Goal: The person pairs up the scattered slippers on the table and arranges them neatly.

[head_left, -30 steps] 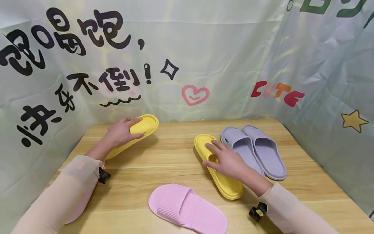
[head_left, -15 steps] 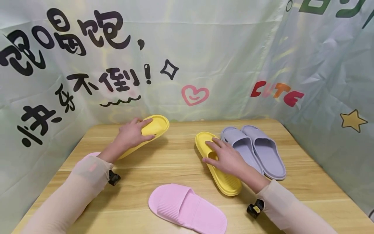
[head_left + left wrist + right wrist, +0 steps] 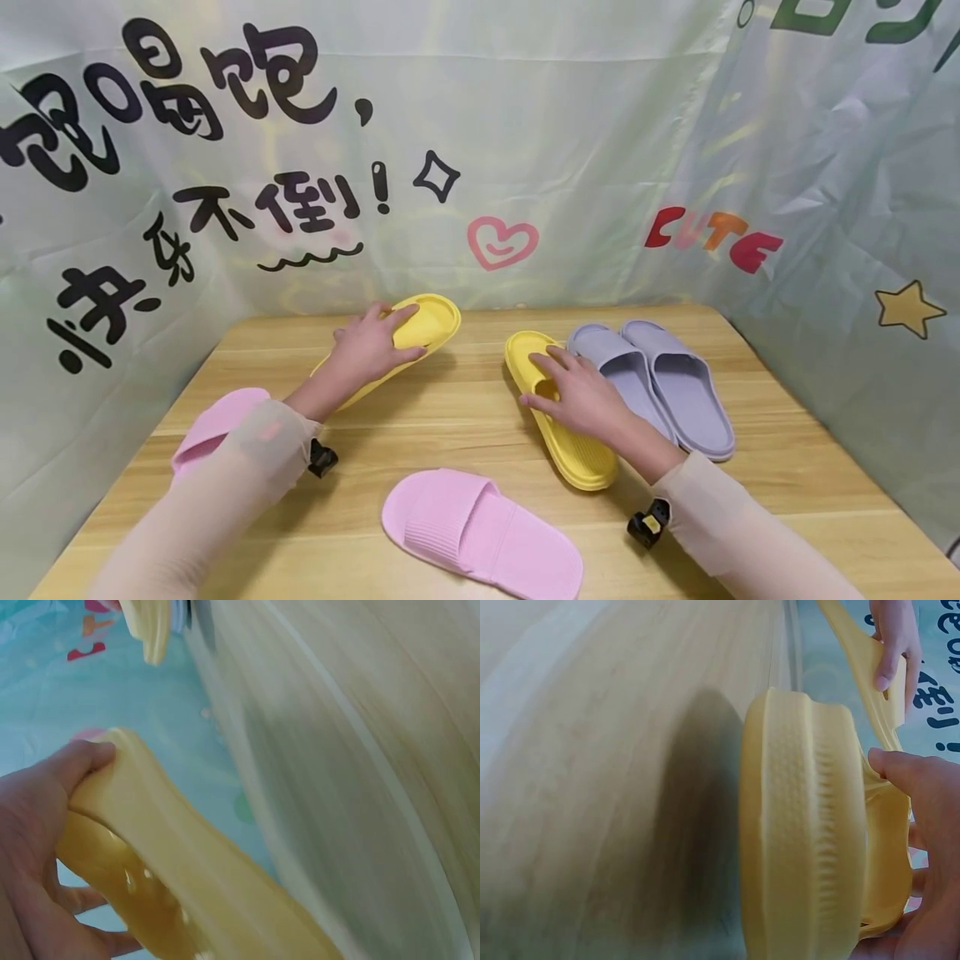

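In the head view, the left hand (image 3: 369, 348) is clamped on a yellow slipper (image 3: 437, 323), which slants in the air over the left half of the surface (image 3: 442, 425), its higher end by the far edge and a shadow beneath. The right hand (image 3: 583, 402) grips a second yellow slipper (image 3: 579, 460), right of the middle, its one end angled to the far edge. Just beside it, a pair of purple slippers (image 3: 692, 398) stands toward the far right corner. One pink slipper (image 3: 528, 546) lies at the middle of the near edge; another pink slipper (image 3: 222, 419) is near the left edge, partly behind a sleeve (image 3: 217, 492). A printed cloth (image 3: 592, 142) hangs behind the far edge.

In the left wrist view, the left thumb presses on the slipper's rim, the other fingers spread along its opposite side, and the slipper is apart from the surface.

In the right wrist view, the right thumb lies over the second slipper's edge with fingers on the other side; its shadow falls on the surface.
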`<state>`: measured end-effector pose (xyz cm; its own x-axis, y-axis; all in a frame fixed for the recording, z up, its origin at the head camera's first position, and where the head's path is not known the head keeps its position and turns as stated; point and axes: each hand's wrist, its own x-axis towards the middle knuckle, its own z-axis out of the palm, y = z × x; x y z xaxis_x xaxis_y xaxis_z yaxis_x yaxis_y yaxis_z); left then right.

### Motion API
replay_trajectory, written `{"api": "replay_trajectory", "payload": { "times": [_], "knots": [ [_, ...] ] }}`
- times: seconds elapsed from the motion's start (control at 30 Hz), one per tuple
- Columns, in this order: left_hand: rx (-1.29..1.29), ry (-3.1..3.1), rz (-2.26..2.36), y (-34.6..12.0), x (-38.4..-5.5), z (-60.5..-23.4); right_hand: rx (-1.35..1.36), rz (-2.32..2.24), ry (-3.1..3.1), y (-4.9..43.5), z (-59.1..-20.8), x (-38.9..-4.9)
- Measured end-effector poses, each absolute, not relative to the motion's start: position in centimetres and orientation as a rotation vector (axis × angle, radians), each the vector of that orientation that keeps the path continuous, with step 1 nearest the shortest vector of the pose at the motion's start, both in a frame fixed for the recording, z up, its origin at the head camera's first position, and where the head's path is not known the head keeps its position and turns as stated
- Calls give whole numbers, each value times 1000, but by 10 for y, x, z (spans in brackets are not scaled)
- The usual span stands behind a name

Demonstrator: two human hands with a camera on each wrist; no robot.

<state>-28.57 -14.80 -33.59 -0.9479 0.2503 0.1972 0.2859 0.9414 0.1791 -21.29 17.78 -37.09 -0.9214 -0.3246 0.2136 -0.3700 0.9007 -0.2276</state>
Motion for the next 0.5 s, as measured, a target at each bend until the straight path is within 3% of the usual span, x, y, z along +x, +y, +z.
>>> {"api": "replay_trajectory", "payload": {
  "times": [0.5],
  "knots": [
    [-418, -3004, -314, -111, -287, -344, 448, 376, -2942, 175, -374, -225]
  ]
}}
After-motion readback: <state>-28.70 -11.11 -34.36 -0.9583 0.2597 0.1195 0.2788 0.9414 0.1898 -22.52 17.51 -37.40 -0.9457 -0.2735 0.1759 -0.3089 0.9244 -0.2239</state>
